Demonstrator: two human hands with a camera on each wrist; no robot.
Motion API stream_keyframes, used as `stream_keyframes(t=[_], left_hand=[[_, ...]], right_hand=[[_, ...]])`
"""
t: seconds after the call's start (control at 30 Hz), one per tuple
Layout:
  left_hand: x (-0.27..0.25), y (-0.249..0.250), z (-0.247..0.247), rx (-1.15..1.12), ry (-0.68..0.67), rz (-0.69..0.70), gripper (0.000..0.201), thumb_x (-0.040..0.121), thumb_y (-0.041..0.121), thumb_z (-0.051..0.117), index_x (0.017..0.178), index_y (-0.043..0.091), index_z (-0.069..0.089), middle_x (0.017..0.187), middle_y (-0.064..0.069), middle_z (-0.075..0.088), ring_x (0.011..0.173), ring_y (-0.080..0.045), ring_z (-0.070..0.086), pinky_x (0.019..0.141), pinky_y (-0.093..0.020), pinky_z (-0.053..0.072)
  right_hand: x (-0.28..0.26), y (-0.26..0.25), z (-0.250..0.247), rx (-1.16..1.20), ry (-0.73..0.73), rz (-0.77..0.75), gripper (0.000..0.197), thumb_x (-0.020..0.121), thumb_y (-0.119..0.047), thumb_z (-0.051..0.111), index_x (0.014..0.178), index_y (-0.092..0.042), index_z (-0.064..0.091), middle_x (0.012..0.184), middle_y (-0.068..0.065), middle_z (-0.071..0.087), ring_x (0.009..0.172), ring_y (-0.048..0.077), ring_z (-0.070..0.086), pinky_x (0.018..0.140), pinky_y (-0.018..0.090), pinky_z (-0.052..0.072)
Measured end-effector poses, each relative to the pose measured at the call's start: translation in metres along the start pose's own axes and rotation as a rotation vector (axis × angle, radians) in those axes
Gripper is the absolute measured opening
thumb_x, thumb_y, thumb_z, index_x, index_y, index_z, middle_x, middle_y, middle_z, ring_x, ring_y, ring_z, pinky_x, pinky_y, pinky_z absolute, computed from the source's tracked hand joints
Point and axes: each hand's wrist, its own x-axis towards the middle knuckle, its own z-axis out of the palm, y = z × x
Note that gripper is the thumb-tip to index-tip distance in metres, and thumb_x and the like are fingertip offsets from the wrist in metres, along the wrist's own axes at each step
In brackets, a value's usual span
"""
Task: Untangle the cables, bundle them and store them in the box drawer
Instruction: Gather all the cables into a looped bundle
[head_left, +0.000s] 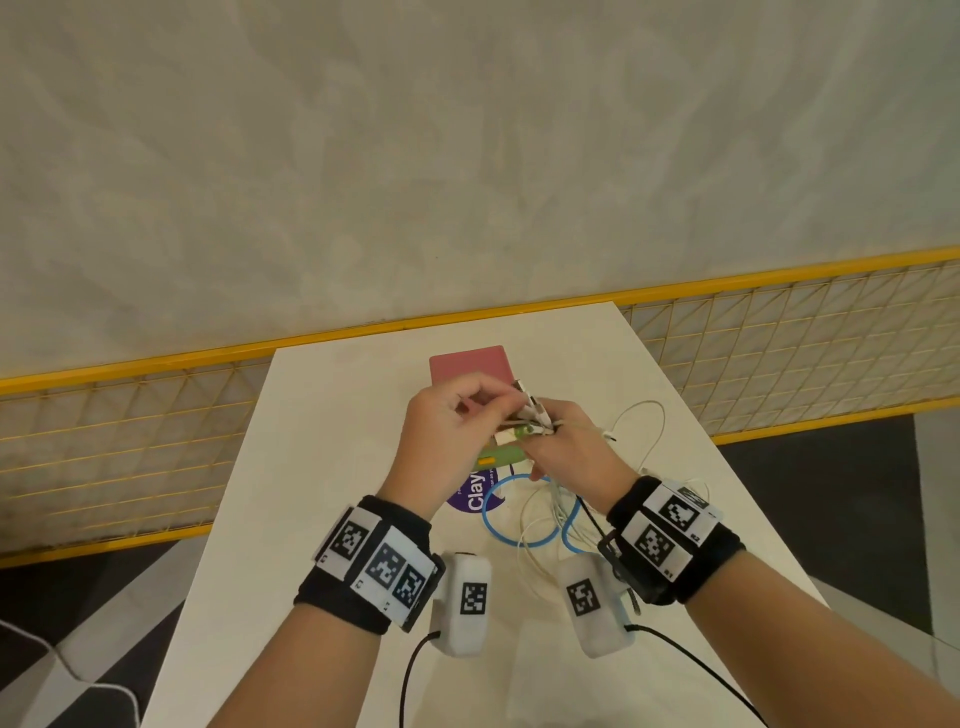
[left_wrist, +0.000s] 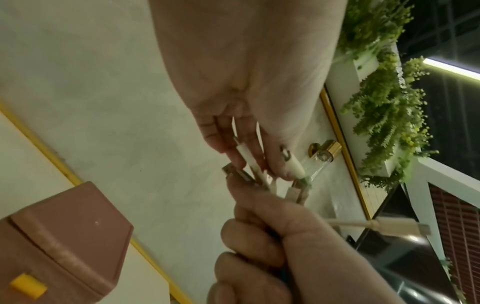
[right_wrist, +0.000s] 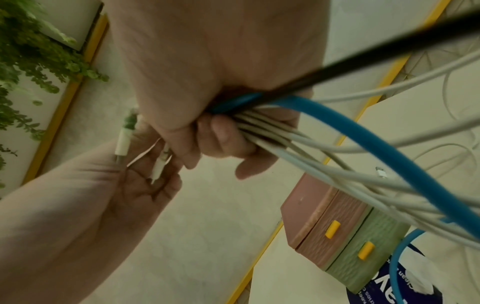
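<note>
Two hands meet above the middle of the white worktop (head_left: 332, 467), both busy with the same bunch of cables (right_wrist: 324, 148). The right hand (head_left: 566, 447) is curled in a fist round the bunch: in the right wrist view several white cables, one thick blue cable (right_wrist: 384, 148) and a black cable (right_wrist: 363, 61) run side by side through its closed fingers and fan out on the far side. The plug ends (left_wrist: 259, 172) stick out of the top of that fist, and the left hand (head_left: 447, 436) pinches them between thumb and fingertips; the left wrist view shows a few white and metal connectors splayed between the two hands, with one more connector (left_wrist: 400, 228) jutting out sideways past the right hand.

Below the hands the loose lengths hang down onto the worktop, where the blue cable lies in loops among thin white ones, partly over a purple round sticker (head_left: 475, 493) with white lettering.

The box (right_wrist: 345, 232) sits on the worktop just beyond the hands, well in from the far edge. It has a pink upper drawer (right_wrist: 330, 224) and a green lower drawer (right_wrist: 369, 248), each with a small yellow handle; both look pushed in. The cables hang just in front of it.

Behind the worktop runs a yellow wire-mesh railing (head_left: 779, 332) against a pale wall, and green hanging plants (left_wrist: 384, 107) show in the wrist views.
</note>
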Motion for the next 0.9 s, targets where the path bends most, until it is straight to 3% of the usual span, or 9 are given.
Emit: stream_keyframes(t=[0.13,0.2,0.23,0.3,0.4,0.5,0.63,0.7,0.9], left_hand=[[-0.001,0.008,0.003,0.179,-0.101,0.246,0.029,0.083,0.039,0.069,0.111,0.029,0.069,0.112,0.01,0.06,0.113,-0.007,0.048,0.098,-0.017,0.033],[-0.005,0.013,0.014,0.334,-0.185,0.368,0.026,0.078,0.042,0.071,0.103,0.032,0.071,0.109,0.014,0.06,0.111,-0.006,0.045,0.098,-0.018,0.026],[-0.006,0.013,0.019,0.369,-0.171,0.396,0.018,0.08,0.041,0.069,0.094,0.03,0.073,0.105,0.014,0.061,0.108,-0.006,0.045,0.096,-0.02,0.025],[-0.003,0.007,0.022,0.352,-0.059,0.373,0.014,0.085,0.034,0.065,0.084,0.022,0.071,0.1,0.012,0.062,0.104,-0.006,0.046,0.094,-0.02,0.027],[0.003,-0.004,0.018,0.232,0.098,0.182,0.018,0.09,0.029,0.061,0.089,0.014,0.071,0.108,0.009,0.06,0.109,-0.005,0.047,0.098,-0.027,0.038],[-0.001,0.004,0.021,-0.027,0.003,0.009,0.018,0.094,0.012,0.057,0.109,0.016,0.068,0.113,0.006,0.059,0.111,-0.007,0.056,0.1,-0.033,0.045],[0.0,0.012,0.026,-0.14,0.048,-0.018,0.043,0.097,0.002,0.046,0.129,0.029,0.052,0.108,0.002,0.062,0.093,-0.013,0.061,0.085,-0.024,0.052],[0.004,0.009,0.028,-0.061,0.055,0.0,0.028,0.102,0.01,0.04,0.117,0.019,0.062,0.109,0.003,0.062,0.1,-0.008,0.059,0.089,-0.024,0.048],[0.011,-0.003,0.032,0.226,-0.201,0.09,0.045,0.098,0.047,0.033,0.097,0.019,0.067,0.101,0.007,0.061,0.107,-0.013,0.043,0.091,-0.021,0.033]], right_hand=[[0.001,0.002,0.017,-0.093,0.064,0.011,0.011,0.075,-0.005,0.058,0.067,0.003,0.057,0.055,-0.004,0.049,0.049,0.005,0.043,0.051,0.029,0.037],[-0.005,-0.001,0.024,-0.41,0.225,0.074,0.012,0.074,0.007,0.064,0.08,-0.003,0.062,0.071,-0.008,0.057,0.063,-0.008,0.055,0.064,0.015,0.046],[-0.004,0.001,0.023,-0.351,0.223,0.062,0.021,0.078,0.01,0.062,0.09,-0.008,0.061,0.076,-0.01,0.056,0.067,-0.015,0.055,0.066,0.006,0.045],[0.0,0.008,0.013,-0.113,0.041,-0.088,0.012,0.082,0.007,0.058,0.087,-0.003,0.061,0.071,-0.006,0.055,0.061,-0.011,0.053,0.062,0.007,0.042],[0.0,0.002,0.007,0.029,0.088,-0.088,0.01,0.079,0.001,0.059,0.086,-0.002,0.064,0.066,0.008,0.057,0.062,0.013,0.049,0.057,0.032,0.042],[-0.002,-0.002,0.008,0.123,0.09,-0.149,0.016,0.074,-0.001,0.058,0.075,-0.015,0.065,0.055,-0.012,0.054,0.053,0.006,0.044,0.053,0.026,0.04],[0.001,-0.004,0.006,0.105,0.11,-0.167,0.032,0.081,0.002,0.054,0.065,-0.024,0.06,0.048,-0.016,0.053,0.047,-0.001,0.042,0.049,0.017,0.036],[0.002,-0.002,0.005,0.095,0.109,-0.157,0.037,0.08,0.005,0.057,0.06,-0.026,0.058,0.046,-0.016,0.053,0.047,0.0,0.043,0.05,0.02,0.038],[0.01,0.0,-0.003,-0.007,0.02,-0.037,0.014,0.079,0.005,0.053,0.066,0.0,0.057,0.053,0.009,0.054,0.044,0.012,0.05,0.047,0.027,0.042]])
